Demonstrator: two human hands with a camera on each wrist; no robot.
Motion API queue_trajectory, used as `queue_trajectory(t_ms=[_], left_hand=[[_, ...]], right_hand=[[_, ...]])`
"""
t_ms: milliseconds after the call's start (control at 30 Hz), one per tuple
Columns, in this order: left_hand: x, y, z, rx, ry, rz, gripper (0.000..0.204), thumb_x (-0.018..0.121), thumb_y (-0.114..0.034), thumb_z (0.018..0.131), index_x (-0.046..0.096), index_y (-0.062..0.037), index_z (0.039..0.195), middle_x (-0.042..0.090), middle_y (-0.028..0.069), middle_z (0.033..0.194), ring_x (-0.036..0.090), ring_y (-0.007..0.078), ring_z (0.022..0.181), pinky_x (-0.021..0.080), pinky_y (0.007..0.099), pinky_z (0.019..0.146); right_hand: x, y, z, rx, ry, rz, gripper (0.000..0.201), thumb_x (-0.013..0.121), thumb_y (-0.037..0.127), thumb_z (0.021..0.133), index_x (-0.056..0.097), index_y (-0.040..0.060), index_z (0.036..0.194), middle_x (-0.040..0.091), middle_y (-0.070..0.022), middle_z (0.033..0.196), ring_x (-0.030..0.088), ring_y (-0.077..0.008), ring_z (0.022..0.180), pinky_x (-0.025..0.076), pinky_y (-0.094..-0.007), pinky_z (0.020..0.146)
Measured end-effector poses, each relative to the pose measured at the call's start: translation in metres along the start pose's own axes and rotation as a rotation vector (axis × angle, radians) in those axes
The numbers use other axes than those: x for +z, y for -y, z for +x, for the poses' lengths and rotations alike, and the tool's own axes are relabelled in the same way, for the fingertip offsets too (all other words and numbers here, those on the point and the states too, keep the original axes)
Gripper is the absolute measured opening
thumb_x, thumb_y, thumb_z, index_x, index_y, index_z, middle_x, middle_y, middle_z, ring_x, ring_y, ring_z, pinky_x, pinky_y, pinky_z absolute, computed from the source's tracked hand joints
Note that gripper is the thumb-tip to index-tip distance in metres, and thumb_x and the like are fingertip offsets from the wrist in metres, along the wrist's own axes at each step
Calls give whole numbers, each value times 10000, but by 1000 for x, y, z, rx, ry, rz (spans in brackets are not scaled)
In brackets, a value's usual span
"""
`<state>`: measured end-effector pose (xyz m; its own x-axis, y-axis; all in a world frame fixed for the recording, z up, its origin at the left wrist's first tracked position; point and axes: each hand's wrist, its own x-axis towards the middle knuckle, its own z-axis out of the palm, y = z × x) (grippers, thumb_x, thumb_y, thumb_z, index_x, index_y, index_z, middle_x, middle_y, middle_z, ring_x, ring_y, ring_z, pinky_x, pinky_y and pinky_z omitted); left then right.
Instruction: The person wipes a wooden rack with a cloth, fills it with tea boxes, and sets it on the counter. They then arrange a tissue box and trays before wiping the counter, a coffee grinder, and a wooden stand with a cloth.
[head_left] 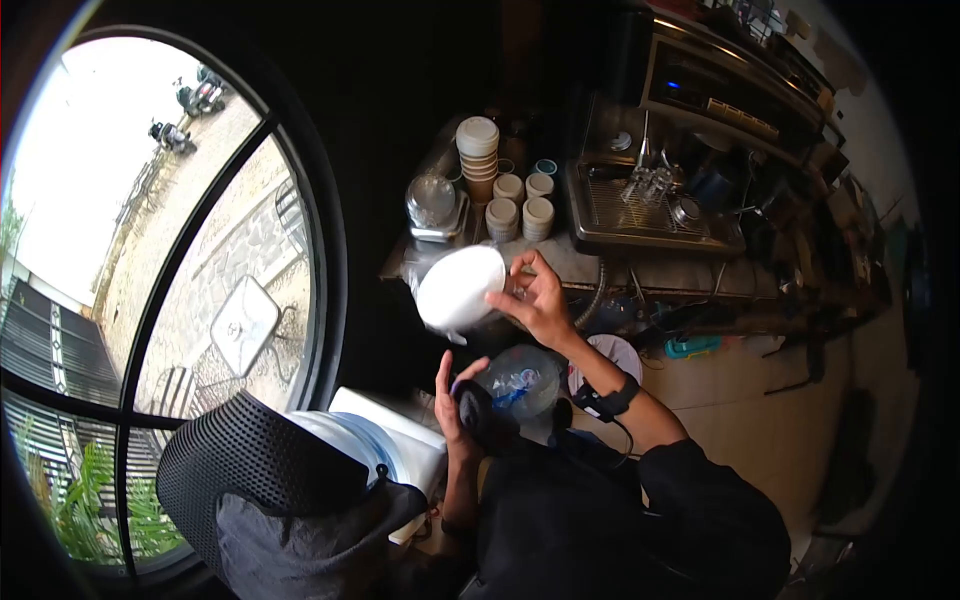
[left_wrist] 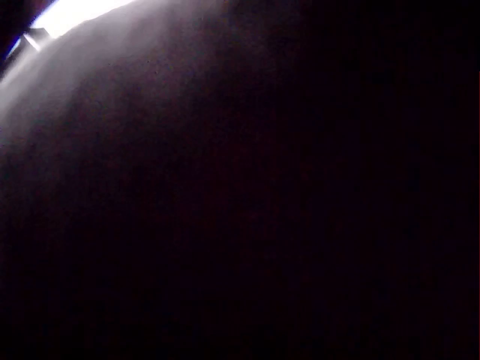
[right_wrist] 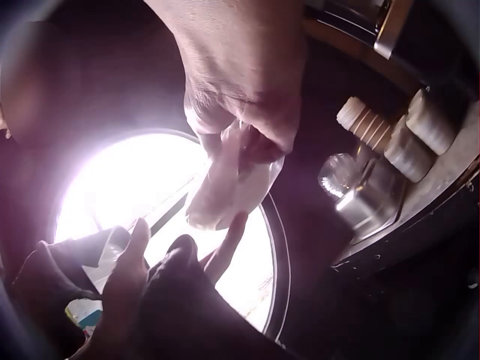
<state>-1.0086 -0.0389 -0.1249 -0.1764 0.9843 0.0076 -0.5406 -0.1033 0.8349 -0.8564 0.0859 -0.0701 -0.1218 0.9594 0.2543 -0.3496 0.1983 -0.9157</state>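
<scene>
Pinching a white round item [head_left: 460, 290] edgewise in right hand [head_left: 546, 308], perhaps to leave its face clear. Holding left hand [head_left: 453, 422] lower, with fingers apart.

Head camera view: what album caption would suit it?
Right hand holding a blurred white item, with stacked cups and an espresso machine beyond.
</scene>
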Motion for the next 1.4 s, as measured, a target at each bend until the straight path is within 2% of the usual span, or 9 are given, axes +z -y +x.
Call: queue_trajectory(t_ms=[100,333,467,600,800,933,1067,1167,1400], left_hand=[[-13,13,3,-118,-154,-57,535,591,-422,923,536,35,1195,644,116,1020,600,122,791,480,253,724],[19,-12,-8,-49,-140,45,299,705,-233,878,655,18,1031,669,61,938,601,111,863,471,271,797],[26,-18,-13,-31,17,167,282,710,-223,875,665,20,1011,674,59,933,605,115,854,480,271,799],[37,-15,-17,-84,14,193,279,727,-213,862,668,22,1000,676,53,917,608,116,828,485,263,772],[73,-4,-24,-70,110,148,357,756,-225,836,643,28,1061,668,51,937,602,113,867,476,257,790],[104,17,-35,57,124,245,473,769,-241,820,594,39,1158,646,45,998,584,115,926,456,247,837],[126,57,-64,-159,285,314,362,720,-201,864,609,30,1119,645,34,986,576,111,920,451,254,840],[173,89,-95,-119,203,371,237,637,-151,912,619,6,1089,642,30,963,568,106,877,456,251,793],[241,193,-186,-348,228,450,517,655,-250,924,424,5,1311,531,121,1235,516,192,1110,397,335,998]], right_hand=[[-1,20,-40,146,256,-160,549,757,24,790,344,85,1145,657,-80,978,557,-73,925,450,-227,789],[-2,61,-71,279,187,-127,784,742,146,824,276,68,1450,647,-89,1077,585,-147,1014,430,-285,927],[-7,73,-72,437,145,-193,457,725,153,842,552,-35,1221,651,-68,1068,584,-119,987,446,-253,873],[-15,88,-80,223,139,-555,295,719,141,844,628,-16,1078,667,-42,934,594,-91,857,480,-258,774],[-40,120,-105,-136,67,-878,276,786,138,723,649,-31,893,641,-155,824,612,-306,743,478,-348,721],[-76,136,-128,-306,-45,-901,285,819,109,640,660,-49,816,640,-135,787,581,-241,693,450,-310,674],[-125,157,-170,-68,-86,-901,381,831,215,696,662,-35,929,644,-125,842,624,-252,769,469,-312,768],[-173,166,-210,138,-144,-449,394,754,292,835,643,-35,1025,636,-60,952,583,-123,936,452,-270,840],[-307,208,-310,229,-139,-285,309,685,299,893,668,-6,939,563,-6,825,455,-58,738,368,-258,625]])
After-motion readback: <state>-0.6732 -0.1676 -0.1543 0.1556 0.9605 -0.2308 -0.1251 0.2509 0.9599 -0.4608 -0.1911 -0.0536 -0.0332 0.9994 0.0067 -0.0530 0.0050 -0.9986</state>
